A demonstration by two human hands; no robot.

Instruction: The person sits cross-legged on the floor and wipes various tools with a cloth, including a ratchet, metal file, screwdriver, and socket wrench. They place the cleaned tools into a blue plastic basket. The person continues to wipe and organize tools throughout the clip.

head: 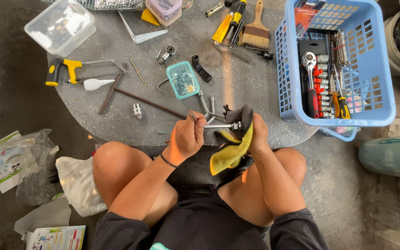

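Seated person, knees up against the near edge of a round grey table (116,115). Left hand (188,136) fisted around one end of a chrome bar (216,125), knuckles up, at the near edge. Right hand (257,134) closed on a grey and yellow rag (233,146), which wraps the bar's other end; socket tip of the bar shows just beside the rag. Rag hangs down past the table edge, between the knees.

Just beyond the hands: more chrome wrench arms (208,107), touching or crossing the bar, cannot tell which. A long dark rod (149,102) runs from mid-table toward the left hand.

Mid-table: small teal box (183,79) with clear lid, small parts inside. Black bracket (201,68) just beside it. Loose socket (137,111) near the rod.

Left side: hacksaw (77,68), yellow and black handle; white scoop (96,84) near it. Clear tub (61,25) at the far left edge.

Far edge: paintbrush (255,28), yellow-handled screwdrivers (228,23).

Right edge: blue basket (376,69), overhanging, holds a ratchet (310,78), sockets and pliers.

Floor left: plastic bags (75,183), leaflets.
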